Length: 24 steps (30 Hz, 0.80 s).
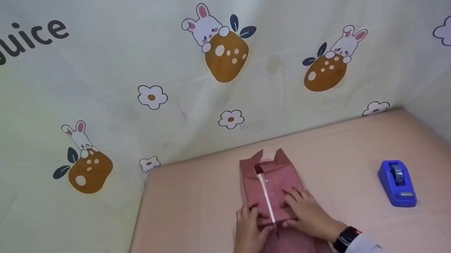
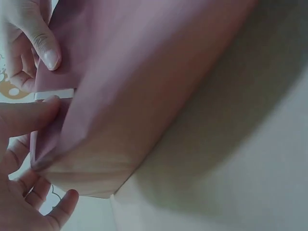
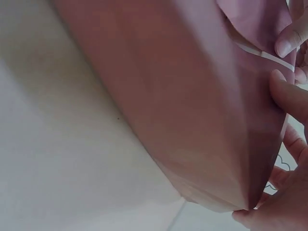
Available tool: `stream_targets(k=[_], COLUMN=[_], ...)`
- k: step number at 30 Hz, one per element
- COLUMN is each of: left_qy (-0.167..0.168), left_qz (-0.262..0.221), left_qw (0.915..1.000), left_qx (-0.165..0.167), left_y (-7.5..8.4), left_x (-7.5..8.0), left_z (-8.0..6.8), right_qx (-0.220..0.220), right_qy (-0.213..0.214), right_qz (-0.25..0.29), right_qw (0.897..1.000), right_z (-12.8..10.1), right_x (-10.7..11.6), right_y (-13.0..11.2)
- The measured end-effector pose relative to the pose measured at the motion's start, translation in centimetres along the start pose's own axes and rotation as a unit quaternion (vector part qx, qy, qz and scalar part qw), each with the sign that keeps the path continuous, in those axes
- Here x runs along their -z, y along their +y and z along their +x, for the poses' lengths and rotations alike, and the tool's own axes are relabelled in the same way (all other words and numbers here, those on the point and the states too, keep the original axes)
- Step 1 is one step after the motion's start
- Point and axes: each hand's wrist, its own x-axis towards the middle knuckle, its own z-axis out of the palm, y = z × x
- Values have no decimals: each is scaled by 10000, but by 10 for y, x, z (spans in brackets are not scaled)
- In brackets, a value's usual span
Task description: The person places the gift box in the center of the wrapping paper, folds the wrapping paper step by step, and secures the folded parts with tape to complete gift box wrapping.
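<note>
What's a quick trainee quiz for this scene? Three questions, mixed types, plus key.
1. Multiple choice: the blue plastic tape dispenser lies a) left of, b) right of, c) on top of the folded pink paper?
2. True or false: the bare left hand and bare right hand both touch the paper.
3. Fill in: a long, narrow ____ strip runs between the hands.

Key: 1 b; 2 true; 3 white.

1 readable word: "Juice" (image 1: 22,39), dark print on pale wall sheet (image 1: 110,63).
</note>
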Motion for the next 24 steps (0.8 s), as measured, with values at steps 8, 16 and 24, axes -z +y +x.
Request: stream_targets(k=[8, 16, 24], left_qy=[54, -101, 54], left_qz=[321, 374, 472], left_qw=[9993, 9992, 9988], left_qx=[-173, 48, 86], left_y=[-6, -6, -7], left_x=[0, -1, -4], left_z=[-4, -6, -9], right_qx=[186, 355, 474], right_qy=[162, 326, 331], right_qz=[-184, -334, -560], right_qw=[9995, 9983, 9968], right_z=[-4, -6, -10], right_x=[-3, -5, -7], right_y=[5, 7, 11])
